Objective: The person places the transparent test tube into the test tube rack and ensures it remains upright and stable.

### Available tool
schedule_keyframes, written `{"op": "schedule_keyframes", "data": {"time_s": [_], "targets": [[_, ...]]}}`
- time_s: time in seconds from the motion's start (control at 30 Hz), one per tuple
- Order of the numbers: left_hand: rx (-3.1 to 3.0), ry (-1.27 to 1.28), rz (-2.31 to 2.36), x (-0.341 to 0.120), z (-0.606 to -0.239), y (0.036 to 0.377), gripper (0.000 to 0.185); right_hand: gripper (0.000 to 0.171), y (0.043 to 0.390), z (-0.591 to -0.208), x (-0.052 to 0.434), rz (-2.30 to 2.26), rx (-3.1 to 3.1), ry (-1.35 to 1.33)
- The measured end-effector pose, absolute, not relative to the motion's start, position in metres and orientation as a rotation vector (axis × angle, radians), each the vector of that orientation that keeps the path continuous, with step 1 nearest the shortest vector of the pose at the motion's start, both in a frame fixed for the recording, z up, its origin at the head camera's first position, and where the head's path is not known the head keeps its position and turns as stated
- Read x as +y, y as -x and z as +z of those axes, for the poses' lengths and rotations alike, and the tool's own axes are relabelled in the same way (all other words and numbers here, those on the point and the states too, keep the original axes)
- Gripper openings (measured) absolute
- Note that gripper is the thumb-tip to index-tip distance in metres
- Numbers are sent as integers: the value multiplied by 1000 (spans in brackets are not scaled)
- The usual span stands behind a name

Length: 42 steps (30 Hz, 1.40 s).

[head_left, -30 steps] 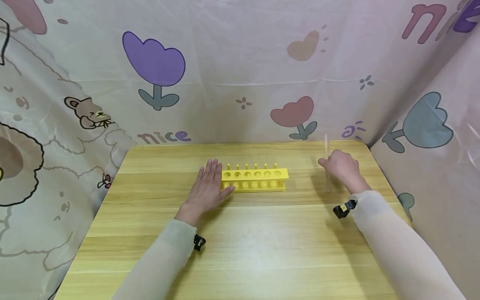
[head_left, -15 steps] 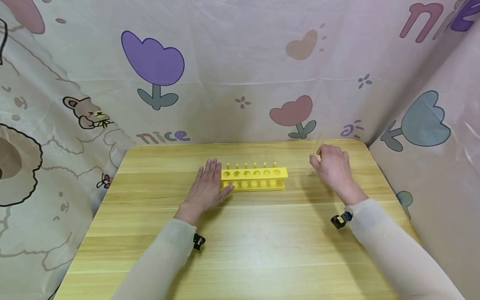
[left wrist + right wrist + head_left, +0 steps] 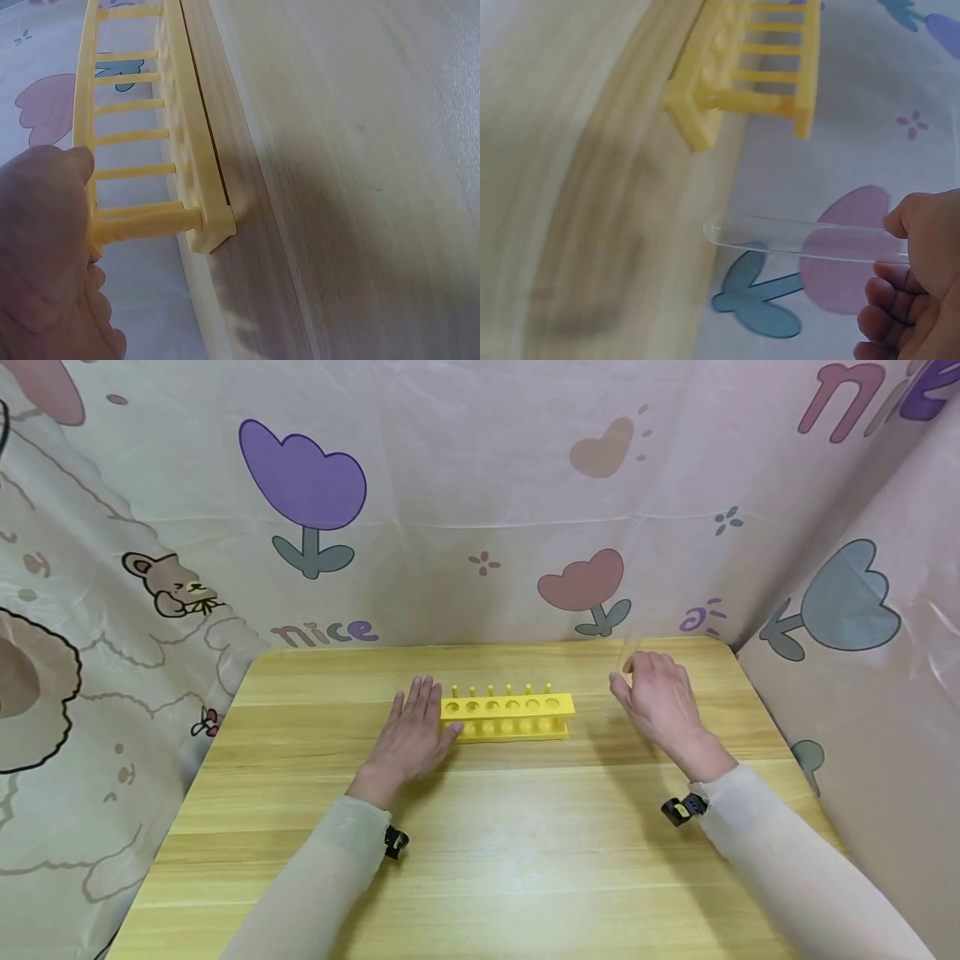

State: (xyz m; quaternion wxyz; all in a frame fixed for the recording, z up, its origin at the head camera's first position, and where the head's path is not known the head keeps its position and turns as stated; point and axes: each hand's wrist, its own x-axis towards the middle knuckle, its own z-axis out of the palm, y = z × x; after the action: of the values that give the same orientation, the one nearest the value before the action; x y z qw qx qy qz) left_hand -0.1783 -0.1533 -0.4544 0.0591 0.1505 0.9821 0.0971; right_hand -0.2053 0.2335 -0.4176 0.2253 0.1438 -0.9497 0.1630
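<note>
A yellow test tube rack stands on the wooden table, with a row of round holes in its top and a row of pegs behind. My left hand rests at the rack's left end, fingers straight and the thumb along its front; the left wrist view shows the thumb at the top rail. To the right of the rack, my right hand pinches a clear test tube near one end between thumb and fingers. The tube's rounded end points down toward the table in the right wrist view.
The wooden table ends at a printed cloth that hangs behind it and on both sides. Small black cameras are worn on the left wrist and the right wrist.
My right hand has moved left toward the rack with the test tube, and the tube's tilt has changed. My left hand has stayed at the rack's left end.
</note>
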Motion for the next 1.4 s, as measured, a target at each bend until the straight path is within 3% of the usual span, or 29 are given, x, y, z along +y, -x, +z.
{"op": "schedule_keyframes", "data": {"time_s": [0.63,1.4], "targets": [[2988,-446,310,-154,-455,178,78,26,197,-364,171,628,-2521,-537],[2966,-433,297,-154,-456,180,79,25,201,-390,135,612,-2520,-661]]}}
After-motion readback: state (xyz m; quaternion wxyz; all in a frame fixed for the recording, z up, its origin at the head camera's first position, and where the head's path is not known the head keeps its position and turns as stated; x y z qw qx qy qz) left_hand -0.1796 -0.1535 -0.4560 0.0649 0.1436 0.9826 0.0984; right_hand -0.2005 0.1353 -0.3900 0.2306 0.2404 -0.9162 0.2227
